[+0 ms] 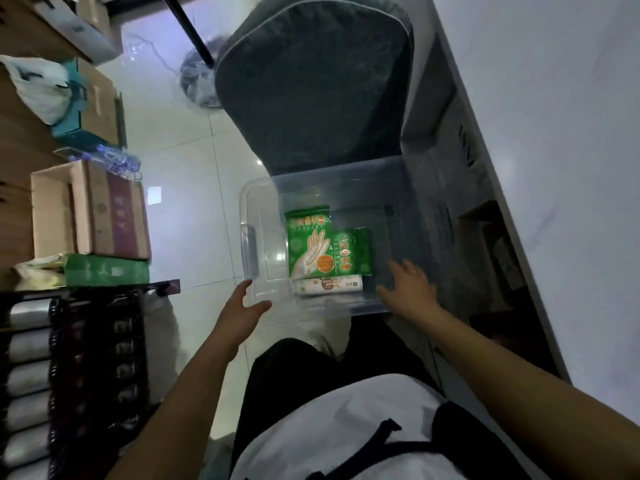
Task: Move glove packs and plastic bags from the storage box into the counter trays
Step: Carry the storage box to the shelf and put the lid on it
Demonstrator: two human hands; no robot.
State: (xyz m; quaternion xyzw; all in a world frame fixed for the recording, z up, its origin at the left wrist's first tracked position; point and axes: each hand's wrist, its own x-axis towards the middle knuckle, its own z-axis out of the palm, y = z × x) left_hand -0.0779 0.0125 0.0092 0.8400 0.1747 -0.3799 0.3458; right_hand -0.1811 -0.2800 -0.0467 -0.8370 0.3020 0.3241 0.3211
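A clear plastic storage box (258, 216) stands on the floor in front of me. Inside lie a large green glove pack (308, 244), a smaller green pack (351, 251) to its right, and a white roll of plastic bags (327, 285) along the near wall. My left hand (242, 306) hovers at the box's near left corner, fingers apart, holding nothing. My right hand (407, 289) is over the near right part of the box, fingers spread and empty, just right of the roll. No counter tray can be made out for certain.
A dark cushioned chair (311, 81) stands beyond the box. A white counter (554, 150) runs along the right. Shelves on the left hold cardboard boxes (90, 209), a green box (107, 270) and rows of rolls (27, 375). Glossy tiled floor (194, 202) lies between.
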